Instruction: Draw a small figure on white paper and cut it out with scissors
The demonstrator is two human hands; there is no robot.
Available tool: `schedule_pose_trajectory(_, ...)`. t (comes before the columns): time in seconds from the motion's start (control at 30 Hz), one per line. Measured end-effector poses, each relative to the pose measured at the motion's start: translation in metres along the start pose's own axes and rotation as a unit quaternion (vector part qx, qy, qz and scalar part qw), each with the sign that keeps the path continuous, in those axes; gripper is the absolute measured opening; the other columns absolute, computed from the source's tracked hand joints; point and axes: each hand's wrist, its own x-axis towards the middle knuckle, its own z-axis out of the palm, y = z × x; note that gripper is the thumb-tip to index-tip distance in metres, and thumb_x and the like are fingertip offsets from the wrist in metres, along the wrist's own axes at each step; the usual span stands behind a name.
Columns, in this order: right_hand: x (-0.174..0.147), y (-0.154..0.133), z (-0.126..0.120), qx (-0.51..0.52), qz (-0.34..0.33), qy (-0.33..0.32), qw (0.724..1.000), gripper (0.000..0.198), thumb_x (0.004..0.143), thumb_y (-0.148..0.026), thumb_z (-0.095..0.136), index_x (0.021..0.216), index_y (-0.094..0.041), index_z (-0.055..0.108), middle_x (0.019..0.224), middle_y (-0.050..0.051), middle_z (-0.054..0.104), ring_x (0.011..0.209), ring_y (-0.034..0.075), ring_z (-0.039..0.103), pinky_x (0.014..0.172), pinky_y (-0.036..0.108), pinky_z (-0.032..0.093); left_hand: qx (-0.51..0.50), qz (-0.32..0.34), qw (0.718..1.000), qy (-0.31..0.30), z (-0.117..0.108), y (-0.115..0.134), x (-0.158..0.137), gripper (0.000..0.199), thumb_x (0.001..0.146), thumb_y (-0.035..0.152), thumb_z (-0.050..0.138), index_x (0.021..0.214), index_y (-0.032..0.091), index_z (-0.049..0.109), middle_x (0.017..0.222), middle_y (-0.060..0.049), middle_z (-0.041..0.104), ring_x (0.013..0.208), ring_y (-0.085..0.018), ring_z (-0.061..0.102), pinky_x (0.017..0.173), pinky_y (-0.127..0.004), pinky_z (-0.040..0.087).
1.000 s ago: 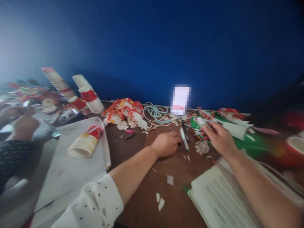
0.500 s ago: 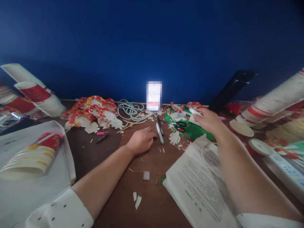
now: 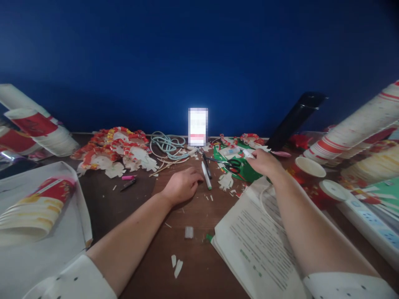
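My left hand [image 3: 182,185] rests on the brown table with its fingers loosely bent and nothing visible in them. Just right of its fingertips lie a white marker [image 3: 206,176] with a green end and a black pen [image 3: 205,160]. My right hand [image 3: 266,161] grips a small white tube [image 3: 248,153] above a green sheet [image 3: 252,173]; the fingers cover much of the tube. On that sheet lie black-handled scissors [image 3: 233,166] and another pale tube [image 3: 231,151]. A white paper cutout [image 3: 226,181] sits in front of the scissors.
A heap of red-and-white paper cutouts [image 3: 115,149] lies back left, beside coiled light-blue cord [image 3: 168,145]. A blurred bright screen [image 3: 198,126] stands at the wall. Printed papers [image 3: 249,241] lie under my right forearm. Stacked paper cups [image 3: 352,124] lean at the right; a tray [image 3: 77,203] stands left.
The view has swung slightly to the right. My right hand has come down a little with the white tube, closer to the green sheet. My left hand stays where it was on the table.
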Motion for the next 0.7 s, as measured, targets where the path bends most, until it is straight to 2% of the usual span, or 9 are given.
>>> schedule_pose_trajectory(0.2,0.001,0.009,-0.007,-0.016,0.043,0.043,0.998,0.042,0.085,-0.045,0.048,0.115,-0.023,0.067,0.122,0.016,0.067,0.113,0.037,0.062,0.088,0.048,0.049,0.005,-0.008,1.000,-0.004,0.000,0.000,0.000,0.030,0.084,0.013,0.047,0.099,0.023,0.072,0.100,-0.005,0.067,0.091,-0.017,0.065,0.080,-0.028,0.053)
schedule_pose_trajectory(0.4,-0.002,0.004,0.001,-0.028,0.025,0.022,0.999,0.042,0.087,-0.045,0.046,0.114,-0.021,0.069,0.122,0.017,0.067,0.115,0.036,0.061,0.090,0.047,0.049,0.008,-0.006,1.000,-0.002,0.000,0.000,-0.001,0.030,0.084,0.013,0.048,0.099,0.023,0.072,0.099,-0.005,0.066,0.091,-0.017,0.064,0.082,-0.028,0.053)
schedule_pose_trajectory(0.7,0.001,0.005,0.013,-0.043,0.019,0.024,0.999,0.041,0.086,-0.043,0.046,0.113,-0.023,0.069,0.121,0.016,0.068,0.115,0.035,0.062,0.090,0.046,0.049,-0.001,-0.003,1.000,-0.001,0.000,-0.001,0.000,0.030,0.084,0.012,0.048,0.099,0.022,0.072,0.100,-0.005,0.067,0.092,-0.017,0.064,0.084,-0.028,0.053)
